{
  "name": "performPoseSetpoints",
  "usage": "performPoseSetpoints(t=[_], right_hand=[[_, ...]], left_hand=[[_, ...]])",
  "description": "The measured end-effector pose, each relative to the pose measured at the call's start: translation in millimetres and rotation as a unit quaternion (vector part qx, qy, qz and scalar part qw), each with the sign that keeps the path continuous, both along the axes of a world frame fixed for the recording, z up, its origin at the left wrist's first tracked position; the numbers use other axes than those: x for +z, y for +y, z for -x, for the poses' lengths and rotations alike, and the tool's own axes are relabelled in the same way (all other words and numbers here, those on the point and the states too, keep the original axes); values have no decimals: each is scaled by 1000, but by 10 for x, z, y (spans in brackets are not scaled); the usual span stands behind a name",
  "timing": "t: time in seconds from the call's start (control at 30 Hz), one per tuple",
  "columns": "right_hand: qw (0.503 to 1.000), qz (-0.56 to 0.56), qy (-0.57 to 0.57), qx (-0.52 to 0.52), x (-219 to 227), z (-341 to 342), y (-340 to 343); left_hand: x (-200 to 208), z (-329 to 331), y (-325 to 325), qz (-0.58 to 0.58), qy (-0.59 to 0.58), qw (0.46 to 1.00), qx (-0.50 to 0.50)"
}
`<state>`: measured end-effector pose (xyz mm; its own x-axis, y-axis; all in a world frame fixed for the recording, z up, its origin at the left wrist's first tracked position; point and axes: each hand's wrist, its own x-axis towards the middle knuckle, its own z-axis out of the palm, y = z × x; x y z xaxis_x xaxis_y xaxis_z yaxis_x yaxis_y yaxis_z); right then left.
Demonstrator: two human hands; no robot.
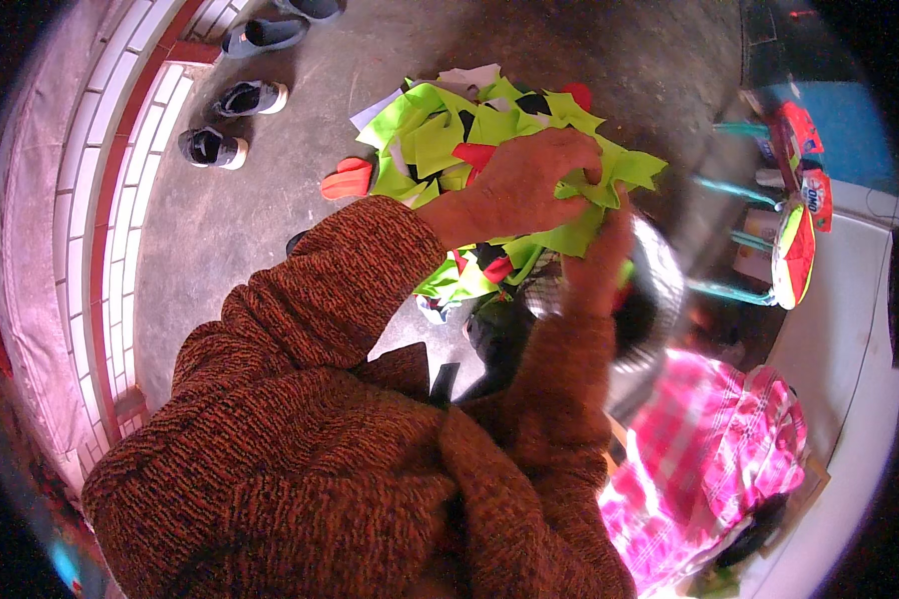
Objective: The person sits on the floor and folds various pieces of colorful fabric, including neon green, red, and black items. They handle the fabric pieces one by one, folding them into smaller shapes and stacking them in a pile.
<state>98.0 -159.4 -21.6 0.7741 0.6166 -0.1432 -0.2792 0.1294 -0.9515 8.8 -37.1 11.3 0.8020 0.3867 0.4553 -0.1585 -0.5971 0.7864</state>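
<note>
step in hand, as i read it: gathering and sorting. left hand [529, 185] is clamped on top of a bunched handful of lime-green fabric offcuts [440, 135], fingers curled in, grip full. right hand [597, 262] comes up from below on the right side of the same bundle, fingers closed into the lime-green cloth; it is motion-blurred, so the exact finger placement is unclear. both hands hold the same wad, in front of the chest and above the floor.

the bundle is mixed: red fabric scraps [474, 155] sit among the green, a few black and white pieces too. one folded orange-red piece [348, 180] sits at the left edge of the bundle; cannot tell if it hangs from it or lies on the floor.

next move likely needs one hand to keep the wad pinned while the other frees a single piece. layers are tangled, so a slow peel rather than a tug, or several come along.

surface: bare grey concrete floor [270, 220], no worktop in view. a white tiled step with red edging [120, 190] runs along the left. dark slip-on shoes [232, 122] are on the floor near it. pink checked cloth [709, 449] lower right. finished red-green-black padded pieces on teal rods [794, 240] stand at the right. a round mesh thing behind the right hand is too blurred to identify.
</note>
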Motion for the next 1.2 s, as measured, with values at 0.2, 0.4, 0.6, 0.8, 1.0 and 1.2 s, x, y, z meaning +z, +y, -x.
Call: performPoseSetpoints(t=[0.2,0.4,0.6,0.8,1.0,1.2], right_hand=[[989,-56,128,-50,198,102,127],[998,2,36,-44,76,72,111],[996,75,-39,-22,67,100,78],[998,17,-8,-51,187,96,123],[991,34,4,-129,330,43,-3],[986,-44,86,-136,339,-12,-15]], left_hand=[[59,8,-22,81,9,997,-13],[29,0,-7,104,32,994,-6],[-3,-8,39,184,62,981,25],[13,-9,180,294,68,952,51],[85,20,334,464,-41,882,75],[59,82,521,426,-15,895,130]])
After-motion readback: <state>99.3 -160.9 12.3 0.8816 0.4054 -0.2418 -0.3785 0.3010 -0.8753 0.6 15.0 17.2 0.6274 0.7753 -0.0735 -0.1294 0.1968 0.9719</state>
